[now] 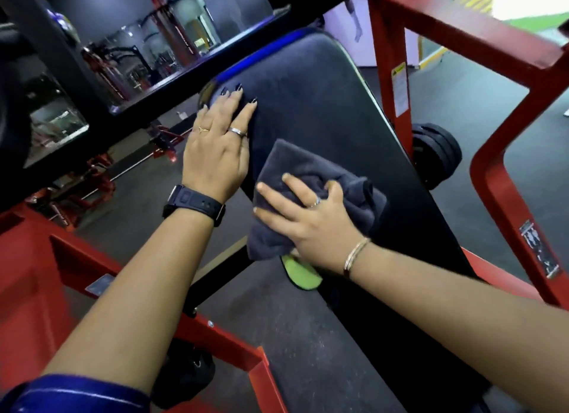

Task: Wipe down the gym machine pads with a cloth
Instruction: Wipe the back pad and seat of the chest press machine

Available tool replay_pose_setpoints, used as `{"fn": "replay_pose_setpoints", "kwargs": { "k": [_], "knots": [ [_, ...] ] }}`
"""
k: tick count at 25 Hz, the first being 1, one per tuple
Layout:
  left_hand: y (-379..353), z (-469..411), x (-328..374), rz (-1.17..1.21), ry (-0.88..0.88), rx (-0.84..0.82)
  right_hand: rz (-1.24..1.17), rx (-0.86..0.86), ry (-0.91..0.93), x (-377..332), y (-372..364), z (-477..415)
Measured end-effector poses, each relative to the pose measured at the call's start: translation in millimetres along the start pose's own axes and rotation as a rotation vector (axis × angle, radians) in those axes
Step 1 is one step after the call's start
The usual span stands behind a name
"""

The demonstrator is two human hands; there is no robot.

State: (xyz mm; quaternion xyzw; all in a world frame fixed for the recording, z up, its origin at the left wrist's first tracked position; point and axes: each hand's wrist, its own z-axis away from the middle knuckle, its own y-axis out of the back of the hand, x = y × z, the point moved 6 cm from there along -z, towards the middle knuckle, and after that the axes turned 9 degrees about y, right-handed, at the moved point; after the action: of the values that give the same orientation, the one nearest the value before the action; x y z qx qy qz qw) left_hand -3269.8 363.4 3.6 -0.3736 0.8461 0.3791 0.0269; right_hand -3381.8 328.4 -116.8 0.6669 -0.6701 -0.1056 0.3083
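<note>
A long black machine pad (323, 104) slopes from the top centre down toward the bottom right. My left hand (220, 144) lies flat along the pad's upper left edge, fingers spread, holding nothing. A dark grey cloth (286, 166) is bunched on the middle of the pad. My right hand (311, 218) presses down on the cloth, its fingers splayed over the folds. A green and black object (300, 274) peeks out under the cloth's lower edge, partly hidden by my right wrist.
The red steel frame (498, 172) of the machine surrounds the pad on the right and lower left. Black weight plates (437, 154) sit behind the pad at right. A black beam (172, 83) crosses above my left hand. Dark rubber floor (277, 335) lies below.
</note>
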Motion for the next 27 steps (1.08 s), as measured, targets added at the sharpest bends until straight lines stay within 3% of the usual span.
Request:
{"fn": "replay_pose_setpoints", "kwargs": {
  "k": [3,11,19,23,27],
  "knots": [
    [1,-5,-5,0.064,-0.013,0.042,0.049,0.001,0.027,24,1,-32],
    [-5,-9,-14,0.169,0.027,0.096,0.047,0.044,0.085,21,1,-13],
    [-9,-11,-22,0.327,0.166,0.097,0.113,-0.016,-0.117,117,9,-95],
    [-9,-9,-17,0.348,0.226,0.132,-0.021,-0.054,-0.43,172,20,-120],
    [-9,-8,-16,0.345,0.226,0.149,-0.112,-0.101,-0.397,161,17,-136]
  ]
}}
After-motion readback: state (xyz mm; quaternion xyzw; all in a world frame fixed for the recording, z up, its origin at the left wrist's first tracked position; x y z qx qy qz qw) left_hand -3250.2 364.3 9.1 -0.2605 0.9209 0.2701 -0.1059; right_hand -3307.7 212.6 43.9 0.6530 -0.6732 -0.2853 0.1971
